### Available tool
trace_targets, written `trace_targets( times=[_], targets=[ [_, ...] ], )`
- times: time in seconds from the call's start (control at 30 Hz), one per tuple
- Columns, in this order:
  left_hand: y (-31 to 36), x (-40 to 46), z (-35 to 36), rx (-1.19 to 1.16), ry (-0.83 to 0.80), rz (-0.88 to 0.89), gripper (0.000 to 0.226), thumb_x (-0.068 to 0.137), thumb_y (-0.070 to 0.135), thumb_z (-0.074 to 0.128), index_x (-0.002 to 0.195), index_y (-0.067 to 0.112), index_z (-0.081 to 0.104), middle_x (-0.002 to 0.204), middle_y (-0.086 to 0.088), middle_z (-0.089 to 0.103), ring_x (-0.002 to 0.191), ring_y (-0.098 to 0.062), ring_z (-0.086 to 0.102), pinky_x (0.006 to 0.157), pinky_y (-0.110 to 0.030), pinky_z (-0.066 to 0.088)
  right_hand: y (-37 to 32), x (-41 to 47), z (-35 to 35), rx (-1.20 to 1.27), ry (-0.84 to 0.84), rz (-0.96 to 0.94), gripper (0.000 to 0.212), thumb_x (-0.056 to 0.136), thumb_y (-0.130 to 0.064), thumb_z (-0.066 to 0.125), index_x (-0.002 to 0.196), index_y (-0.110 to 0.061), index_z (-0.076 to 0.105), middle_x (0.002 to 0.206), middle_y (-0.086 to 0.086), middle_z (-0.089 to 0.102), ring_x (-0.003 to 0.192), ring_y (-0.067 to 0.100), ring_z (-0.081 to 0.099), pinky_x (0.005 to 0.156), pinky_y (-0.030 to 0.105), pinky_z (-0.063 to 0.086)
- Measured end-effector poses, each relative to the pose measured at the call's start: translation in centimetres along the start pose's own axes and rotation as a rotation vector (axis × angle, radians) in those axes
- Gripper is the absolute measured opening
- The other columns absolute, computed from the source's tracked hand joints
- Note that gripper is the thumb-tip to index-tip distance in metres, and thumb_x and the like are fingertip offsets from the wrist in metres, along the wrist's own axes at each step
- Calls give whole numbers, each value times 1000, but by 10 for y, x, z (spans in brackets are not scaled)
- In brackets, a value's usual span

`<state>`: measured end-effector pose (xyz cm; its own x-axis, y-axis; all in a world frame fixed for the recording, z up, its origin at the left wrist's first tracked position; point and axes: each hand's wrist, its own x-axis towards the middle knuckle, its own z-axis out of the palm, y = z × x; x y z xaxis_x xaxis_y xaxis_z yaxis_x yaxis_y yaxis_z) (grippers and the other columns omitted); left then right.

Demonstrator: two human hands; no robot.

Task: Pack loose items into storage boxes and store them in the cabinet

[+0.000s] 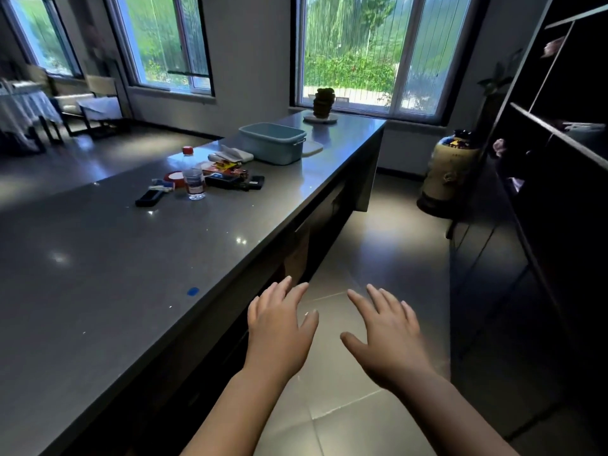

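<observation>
Looking down from the head view, the left hand [279, 327] and the right hand [386, 334] were seen held out over the tiled floor [378, 232], fingers spread and nothing gripped, beside the grey bench [98, 258]. Farther along the bench, a light blue storage box [272, 143] was set near the window end, with loose items [223, 174] and a glass [194, 183] scattered just before it. The dark cabinet [559, 153] was seen at the right.

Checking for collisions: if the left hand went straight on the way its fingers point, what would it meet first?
Probably the counter's side face; the left hand hovers open beside its edge, over the floor. Depth is unclear.
</observation>
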<state>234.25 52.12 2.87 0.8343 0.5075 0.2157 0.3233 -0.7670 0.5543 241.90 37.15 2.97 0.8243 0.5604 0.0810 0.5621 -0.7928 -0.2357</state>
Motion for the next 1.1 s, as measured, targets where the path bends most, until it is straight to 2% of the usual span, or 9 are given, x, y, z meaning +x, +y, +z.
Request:
trace_targets(
  times=[0.33, 0.6, 0.87, 1.1],
  targets=[
    [-28, 203, 22, -4, 56, 16, 48, 91, 40, 48, 139, 35, 42, 152, 9, 31, 140, -9, 19, 115, -33, 7, 6, 190, 3, -49, 27, -10, 70, 92, -56, 42, 152, -40, 10, 162, -5, 7, 148, 14, 2, 118, 36, 1],
    [-37, 302, 55, 20, -24, -18, 49, 93, 42, 45, 141, 36, 37, 154, 11, 25, 142, -7, 12, 115, -31, 0, 31, 300, 22, -18, -22, -6, 69, 93, -55, 41, 152, -39, 10, 162, -6, 7, 148, 13, 2, 119, 37, 2],
    [-46, 409, 89, 51, 46, -205, 49, 95, 43, 42, 143, 37, 33, 156, 10, 20, 144, -10, 9, 118, -35, 3, 63, 442, 40, -16, -75, -188, 71, 91, -56, 43, 152, -40, 11, 162, -4, 9, 148, 14, 3, 119, 37, 3],
    [-24, 502, 117, -4, 169, -268, 48, 96, 43, 43, 142, 39, 32, 156, 13, 18, 143, -7, 7, 118, -34, 0, 98, 563, 26, -72, -84, -305, 71, 91, -57, 43, 152, -39, 12, 162, -4, 11, 148, 15, 5, 119, 37, 5]
  ],
)
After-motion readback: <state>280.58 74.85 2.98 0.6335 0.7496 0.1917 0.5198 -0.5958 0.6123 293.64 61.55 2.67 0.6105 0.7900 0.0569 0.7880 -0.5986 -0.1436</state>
